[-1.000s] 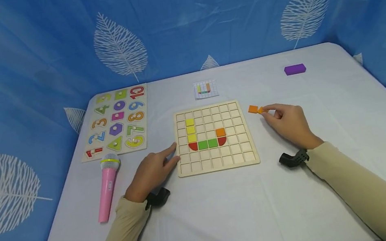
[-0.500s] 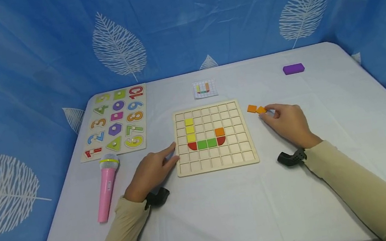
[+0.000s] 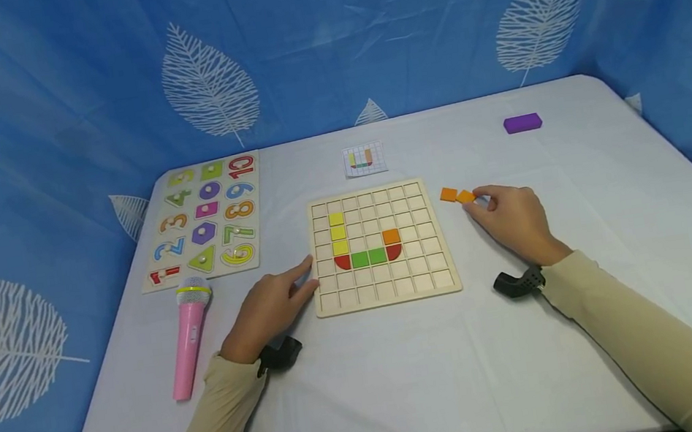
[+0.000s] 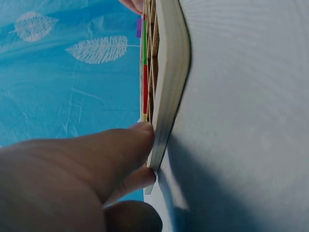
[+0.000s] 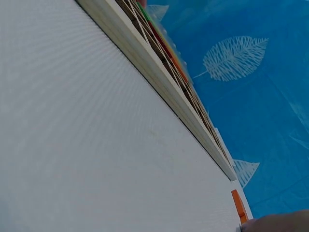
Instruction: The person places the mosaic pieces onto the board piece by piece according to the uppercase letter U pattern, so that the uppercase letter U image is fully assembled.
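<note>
A wooden grid board [image 3: 419, 265] lies on the table, holding yellow tiles [image 3: 338, 232], red quarter-round tiles [image 3: 342, 263], green tiles [image 3: 360, 260] and one orange square tile [image 3: 391, 237] in a U shape. My left hand [image 3: 269, 308] touches the board's left edge with extended thumb [image 4: 120, 145] and index finger, also seen in the left wrist view. To the board's right, my right hand [image 3: 516, 221] pinches a loose orange tile [image 3: 466, 197] between thumb and index finger. Another loose orange tile [image 3: 448, 194] lies just left of it.
Behind the board lies a small pattern card [image 3: 365, 159]. A number puzzle board [image 3: 257, 247] and a pink toy microphone [image 3: 188, 341] are at the left. A purple block [image 3: 523, 123] lies at the back right. Blue cloth [image 3: 398, 17] hangs behind the table.
The pinched orange tile shows more between my right fingers than a second ago. My left hand stays against the board, and the tiles on the board have not moved.
</note>
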